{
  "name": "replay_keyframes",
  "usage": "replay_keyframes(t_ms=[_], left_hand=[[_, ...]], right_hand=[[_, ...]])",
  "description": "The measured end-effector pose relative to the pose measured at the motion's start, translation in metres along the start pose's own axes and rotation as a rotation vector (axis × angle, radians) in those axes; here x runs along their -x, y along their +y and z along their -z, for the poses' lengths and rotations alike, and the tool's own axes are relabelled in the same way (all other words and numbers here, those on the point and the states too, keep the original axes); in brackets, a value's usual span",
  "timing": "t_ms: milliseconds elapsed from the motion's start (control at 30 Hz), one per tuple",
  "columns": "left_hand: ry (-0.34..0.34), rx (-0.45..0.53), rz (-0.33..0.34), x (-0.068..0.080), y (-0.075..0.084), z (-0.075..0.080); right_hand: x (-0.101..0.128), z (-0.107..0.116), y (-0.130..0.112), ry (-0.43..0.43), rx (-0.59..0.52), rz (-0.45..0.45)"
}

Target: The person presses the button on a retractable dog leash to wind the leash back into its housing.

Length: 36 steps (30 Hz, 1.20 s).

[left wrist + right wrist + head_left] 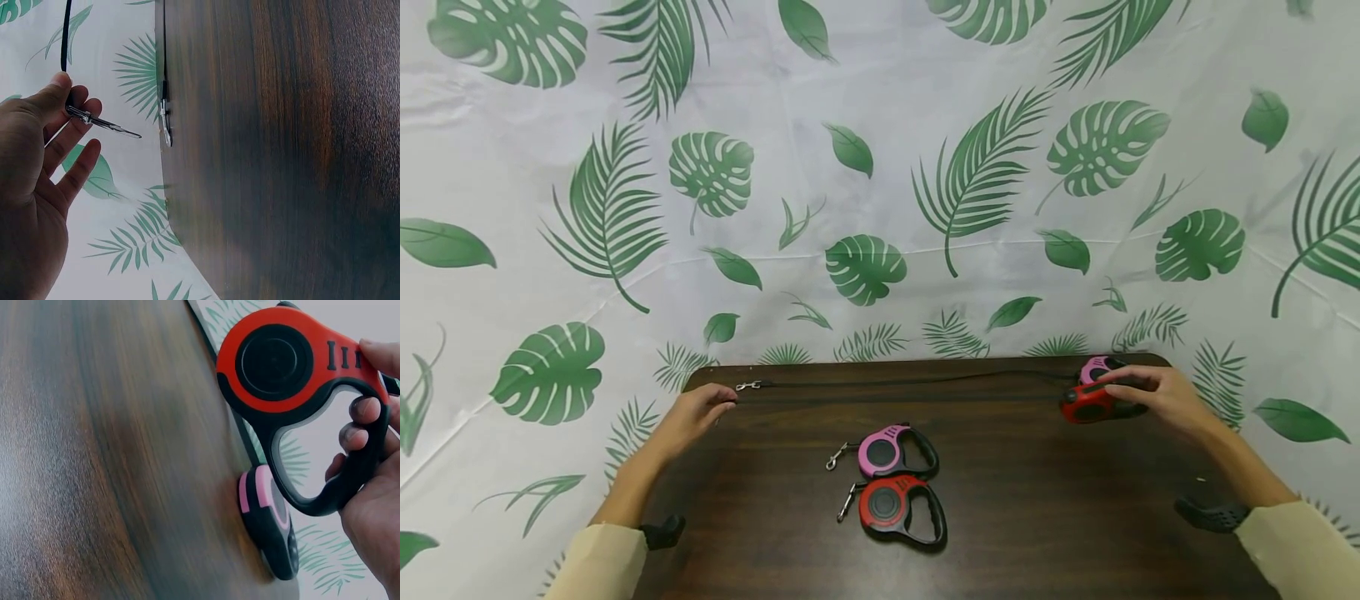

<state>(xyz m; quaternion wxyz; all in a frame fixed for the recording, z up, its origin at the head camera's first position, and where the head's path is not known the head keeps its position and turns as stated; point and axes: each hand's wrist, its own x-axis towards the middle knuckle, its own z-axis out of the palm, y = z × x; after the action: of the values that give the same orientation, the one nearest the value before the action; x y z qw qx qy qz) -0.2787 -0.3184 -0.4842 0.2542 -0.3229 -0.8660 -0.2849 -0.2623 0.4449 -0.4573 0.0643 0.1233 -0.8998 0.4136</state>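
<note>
My right hand [1165, 398] grips a red and black retractable dog leash [275, 359] by its loop handle, fingers through the opening and thumb near the top. Its black cord stretches left across the table to my left hand [703, 407]. There the left fingers pinch the cord's end, with a metal snap clip [103, 122] sticking out past them. Behind the red leash, a pink retractable leash [265, 487] stands on edge at the table's back right. The pink one's cord runs along the back edge and ends in another metal clip [748, 386] beside my left hand.
In the middle of the dark wooden table [1037, 500] lie a second pink leash [880, 452] and, just in front of it, a second red leash [883, 504], both with clips pointing left. A leaf-print cloth [880, 183] hangs behind the table's back edge.
</note>
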Motion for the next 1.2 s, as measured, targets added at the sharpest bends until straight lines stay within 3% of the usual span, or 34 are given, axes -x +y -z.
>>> replay_keyframes(t_ms=[333,833,1200], left_hand=[[0.000,-0.005,-0.024,-0.004,0.005,-0.005],[-0.017,0.023,-0.038,-0.007,0.011,-0.010],[-0.038,0.017,-0.038,-0.012,0.025,-0.011]], right_hand=[[-0.003,-0.011,-0.005,-0.014,-0.077,0.022],[-0.003,-0.025,-0.013,-0.001,-0.047,0.103],[-0.005,-0.031,-0.024,-0.023,-0.018,0.097]])
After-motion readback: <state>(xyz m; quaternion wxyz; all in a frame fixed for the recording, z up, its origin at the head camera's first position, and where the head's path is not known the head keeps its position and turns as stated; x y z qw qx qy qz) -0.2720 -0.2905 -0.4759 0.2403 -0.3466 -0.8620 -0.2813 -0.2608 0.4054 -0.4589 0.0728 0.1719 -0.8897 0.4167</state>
